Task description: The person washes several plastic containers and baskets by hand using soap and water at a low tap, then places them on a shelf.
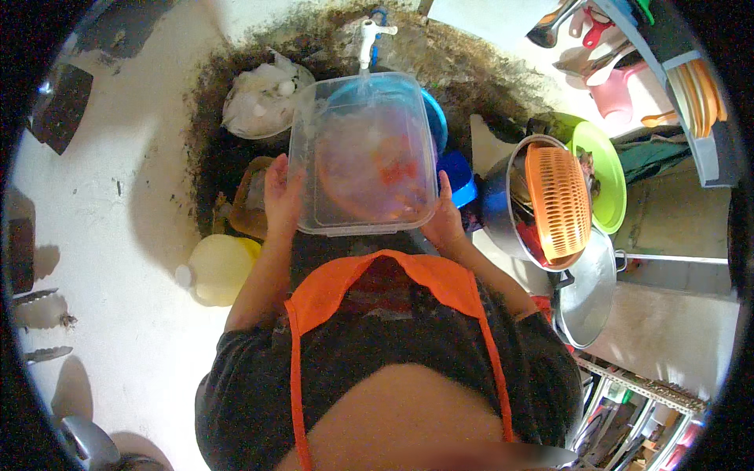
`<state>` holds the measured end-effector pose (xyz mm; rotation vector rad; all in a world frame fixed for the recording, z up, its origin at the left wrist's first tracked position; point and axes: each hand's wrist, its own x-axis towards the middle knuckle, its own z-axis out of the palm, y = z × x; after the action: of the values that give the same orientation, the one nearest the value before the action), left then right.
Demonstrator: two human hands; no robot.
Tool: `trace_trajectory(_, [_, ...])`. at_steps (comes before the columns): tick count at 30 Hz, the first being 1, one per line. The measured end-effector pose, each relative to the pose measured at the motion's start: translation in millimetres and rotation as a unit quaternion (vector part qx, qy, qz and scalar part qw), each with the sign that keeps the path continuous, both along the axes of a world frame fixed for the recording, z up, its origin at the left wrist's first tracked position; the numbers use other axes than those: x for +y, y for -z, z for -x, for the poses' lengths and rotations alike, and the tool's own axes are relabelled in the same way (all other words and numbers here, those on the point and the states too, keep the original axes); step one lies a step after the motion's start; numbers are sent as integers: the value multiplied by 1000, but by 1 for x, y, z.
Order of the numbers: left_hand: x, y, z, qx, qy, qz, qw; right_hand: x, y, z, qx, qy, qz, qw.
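A clear rectangular plastic container (362,206) is held between my two hands beneath a white tap (369,44). Water runs from the spout towards the container's far side. My left hand (283,194) grips its left wall, and my right hand (443,215) grips the right wall near the front corner. Through the cloudy plastic I see blurred blue, orange and red shapes; what they are is hard to make out. A blue basin (436,118) shows partly behind the container.
Left of the tap sits a bowl with white plastic wrapping (259,97). A yellowish jug (221,271) stands by my left forearm. To the right are a large metal pot (500,200) with an orange plastic basket (556,203), a green basin (609,176) and a round metal lid or pan (589,294).
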<state>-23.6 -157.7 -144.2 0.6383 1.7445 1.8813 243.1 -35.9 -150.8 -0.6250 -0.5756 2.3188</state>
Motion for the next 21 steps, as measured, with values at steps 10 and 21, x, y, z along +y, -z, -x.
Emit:
trace_trajectory(10, [-24, -42, -23, -229, 49, 1, 972, 1, 32, 2, 88, -116, -43, 988])
trace_trajectory(21, [11, -17, 66, -414, 351, -109, 833, 105, -58, 17, 56, -61, -95, 992])
